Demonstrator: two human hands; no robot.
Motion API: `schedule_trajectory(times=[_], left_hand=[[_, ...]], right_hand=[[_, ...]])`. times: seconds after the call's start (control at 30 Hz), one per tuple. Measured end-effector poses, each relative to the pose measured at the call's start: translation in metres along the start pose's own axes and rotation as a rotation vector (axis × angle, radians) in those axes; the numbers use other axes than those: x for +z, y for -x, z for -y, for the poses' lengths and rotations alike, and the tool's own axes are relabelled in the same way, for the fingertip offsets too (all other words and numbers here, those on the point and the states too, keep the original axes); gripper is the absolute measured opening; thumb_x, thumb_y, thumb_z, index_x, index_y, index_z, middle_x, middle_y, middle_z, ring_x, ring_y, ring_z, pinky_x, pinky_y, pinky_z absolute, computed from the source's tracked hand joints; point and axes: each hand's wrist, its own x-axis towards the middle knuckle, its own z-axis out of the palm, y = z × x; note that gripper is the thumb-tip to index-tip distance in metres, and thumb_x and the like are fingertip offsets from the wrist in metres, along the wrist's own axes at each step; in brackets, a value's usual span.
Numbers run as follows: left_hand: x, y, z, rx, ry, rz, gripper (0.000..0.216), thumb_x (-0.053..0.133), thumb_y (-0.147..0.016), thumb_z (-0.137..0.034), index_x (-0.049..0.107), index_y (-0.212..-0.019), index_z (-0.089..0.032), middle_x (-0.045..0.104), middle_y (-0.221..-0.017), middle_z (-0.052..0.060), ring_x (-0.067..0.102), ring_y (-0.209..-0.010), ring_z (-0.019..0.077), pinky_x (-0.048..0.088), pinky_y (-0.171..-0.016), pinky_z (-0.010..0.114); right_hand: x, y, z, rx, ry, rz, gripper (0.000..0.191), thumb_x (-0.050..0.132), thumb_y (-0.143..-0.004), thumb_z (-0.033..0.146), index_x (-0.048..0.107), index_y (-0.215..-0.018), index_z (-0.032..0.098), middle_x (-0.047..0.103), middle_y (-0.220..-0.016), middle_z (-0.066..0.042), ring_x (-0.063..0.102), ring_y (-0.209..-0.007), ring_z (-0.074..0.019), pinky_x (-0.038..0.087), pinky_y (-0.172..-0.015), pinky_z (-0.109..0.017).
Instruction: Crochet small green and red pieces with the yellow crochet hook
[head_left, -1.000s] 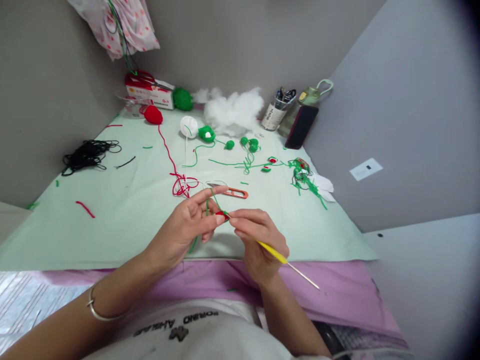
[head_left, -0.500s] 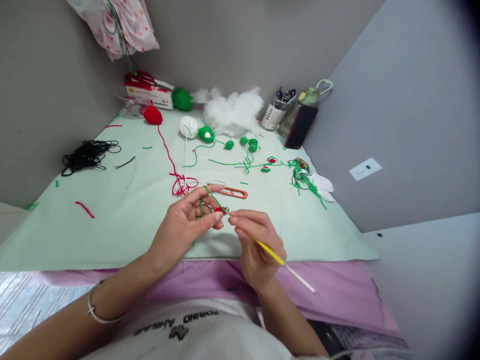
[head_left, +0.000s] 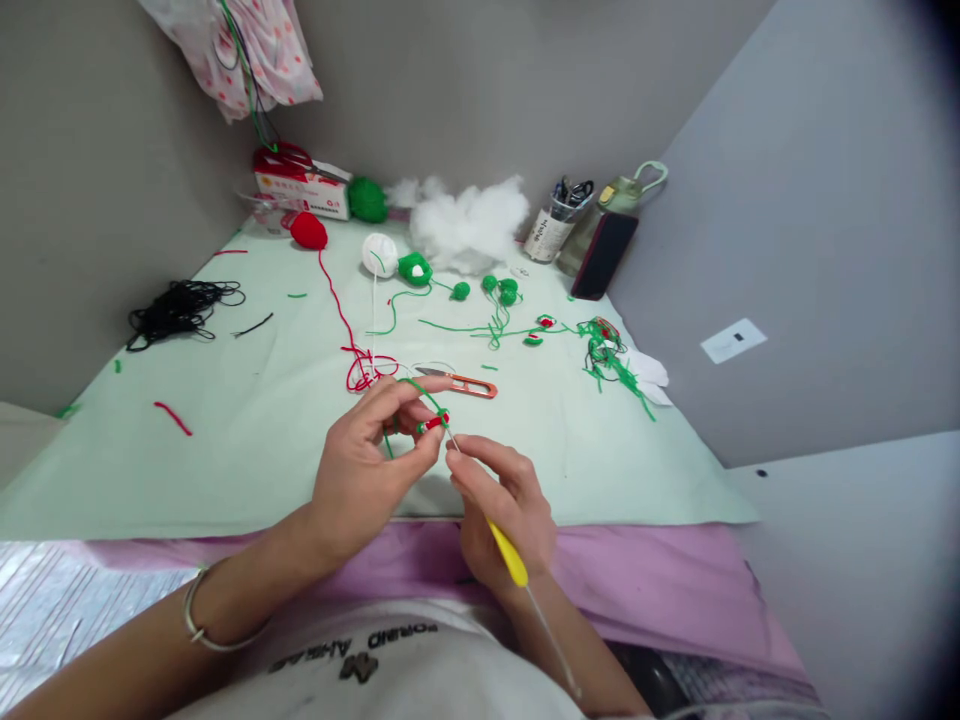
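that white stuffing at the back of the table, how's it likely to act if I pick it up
The white stuffing looks airy, so it's probably light for its size. Its puffy, uneven shape suggests it would squash easily, and wisps may pull loose.

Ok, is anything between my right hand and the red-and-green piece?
Nothing visible blocks it: the hook in your right hand reaches the red-and-green piece in your left hand. The orange snips lie farther back.

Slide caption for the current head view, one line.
Left hand holds a small red-and-green yarn piece; right hand holds a yellow-handled metal crochet hook at its edge.
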Motion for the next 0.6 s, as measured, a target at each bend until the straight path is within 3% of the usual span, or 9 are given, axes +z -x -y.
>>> schedule_trajectory(times=[0.1, 0.17, 0.27, 0.37, 0.47, 0.53, 0.6], left_hand=[[-0.002, -0.003, -0.005, -0.219, 0.172, 0.094, 0.036, 0.072, -0.087, -0.019, 0.073, -0.122, -0.025, 0.061, -0.081, -0.004, 0.058, -0.070, 0.0094, 0.050, -0.069, 0.023], [-0.003, -0.003, -0.006, -0.252, 0.218, 0.106, 0.040, 0.072, -0.088, -0.020, 0.071, -0.127, -0.026, 0.060, -0.080, -0.005, 0.058, -0.069, 0.0090, 0.050, -0.068, 0.023], [-0.001, -0.001, -0.002, -0.092, 0.079, 0.010, 0.038, 0.070, -0.085, -0.012, 0.073, -0.121, -0.025, 0.063, -0.086, -0.003, 0.059, -0.076, 0.0098, 0.052, -0.073, 0.022], [0.000, 0.000, 0.006, 0.234, -0.152, -0.070, 0.037, 0.067, -0.085, -0.005, 0.074, -0.114, -0.025, 0.069, -0.098, 0.000, 0.060, -0.082, 0.0110, 0.053, -0.077, 0.023], [-0.001, -0.002, 0.011, 0.485, -0.352, -0.122, 0.036, 0.066, -0.085, -0.002, 0.074, -0.112, -0.025, 0.070, -0.097, 0.000, 0.061, -0.078, 0.0118, 0.055, -0.076, 0.025], [-0.002, -0.003, 0.012, 0.515, -0.397, -0.145, 0.038, 0.066, -0.085, -0.002, 0.074, -0.114, -0.025, 0.069, -0.091, -0.001, 0.060, -0.076, 0.0115, 0.055, -0.076, 0.026], [-0.003, -0.004, 0.010, 0.441, -0.337, -0.124, 0.038, 0.066, -0.085, -0.003, 0.074, -0.115, -0.024, 0.066, -0.090, -0.002, 0.059, -0.074, 0.0101, 0.055, -0.076, 0.024]], right_hand=[[0.006, -0.003, 0.000, 0.040, -0.073, -0.106, 0.040, 0.060, -0.095, 0.004, 0.071, -0.126, 0.028, 0.076, -0.111, -0.007, 0.077, -0.097, -0.0162, 0.067, -0.080, -0.028], [0.008, -0.003, 0.000, 0.034, -0.086, -0.115, 0.040, 0.060, -0.095, 0.004, 0.072, -0.125, 0.028, 0.077, -0.112, -0.007, 0.077, -0.097, -0.0160, 0.067, -0.079, -0.027], [0.007, -0.001, 0.001, 0.026, -0.050, -0.054, 0.043, 0.060, -0.095, 0.004, 0.070, -0.129, 0.028, 0.075, -0.119, -0.008, 0.077, -0.102, -0.0166, 0.068, -0.081, -0.027], [0.004, 0.002, 0.003, 0.027, -0.031, -0.013, 0.044, 0.061, -0.095, 0.003, 0.068, -0.132, 0.027, 0.074, -0.121, -0.010, 0.076, -0.107, -0.0179, 0.068, -0.085, -0.029], [0.005, 0.004, 0.006, 0.035, -0.055, -0.041, 0.044, 0.059, -0.096, 0.003, 0.068, -0.132, 0.027, 0.074, -0.119, -0.010, 0.077, -0.105, -0.0185, 0.068, -0.083, -0.030], [0.007, 0.004, 0.007, 0.041, -0.070, -0.077, 0.044, 0.058, -0.096, 0.004, 0.068, -0.132, 0.028, 0.074, -0.118, -0.010, 0.078, -0.103, -0.0186, 0.069, -0.079, -0.029], [0.008, 0.004, 0.006, 0.040, -0.069, -0.096, 0.044, 0.059, -0.096, 0.003, 0.070, -0.130, 0.028, 0.074, -0.117, -0.009, 0.078, -0.102, -0.0186, 0.069, -0.078, -0.029]])
